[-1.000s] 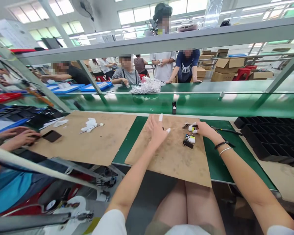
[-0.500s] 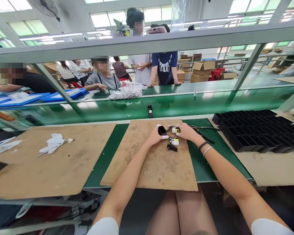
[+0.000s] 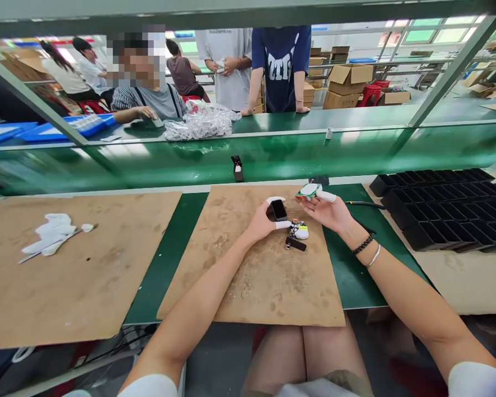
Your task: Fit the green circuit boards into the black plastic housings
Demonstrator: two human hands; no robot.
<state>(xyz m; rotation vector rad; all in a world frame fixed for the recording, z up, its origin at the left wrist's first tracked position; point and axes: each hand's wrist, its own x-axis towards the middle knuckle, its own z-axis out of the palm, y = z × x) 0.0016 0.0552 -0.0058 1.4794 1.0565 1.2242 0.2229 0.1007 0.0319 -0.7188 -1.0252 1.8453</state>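
My left hand (image 3: 261, 221), with white finger covers on, is closed around a small black open-topped case (image 3: 278, 210) over the cardboard sheet (image 3: 248, 286). To its right, my right hand (image 3: 330, 212) is turned palm up and grips a circuit board with a white part (image 3: 308, 191) between covered thumb and fingers. Just behind that board shows a dark flat piece (image 3: 319, 180); whether it is joined to the board I cannot tell. Below the case lie a second circuit board with a white part (image 3: 300, 230) and a small black strip-like piece (image 3: 296, 243).
Rows of black cases (image 3: 446, 212) stand at the right. A black-and-yellow tool handle (image 3: 364, 204) lies near my right wrist. White gloves (image 3: 55, 234) rest on the left cardboard. Another small black case (image 3: 237, 169) sits beyond the work edge; people stand and sit across the bench.
My right hand has lifted the circuit board off the cardboard and turned palm up, moving slightly right. My left hand still holds the case. The view has tilted downward.
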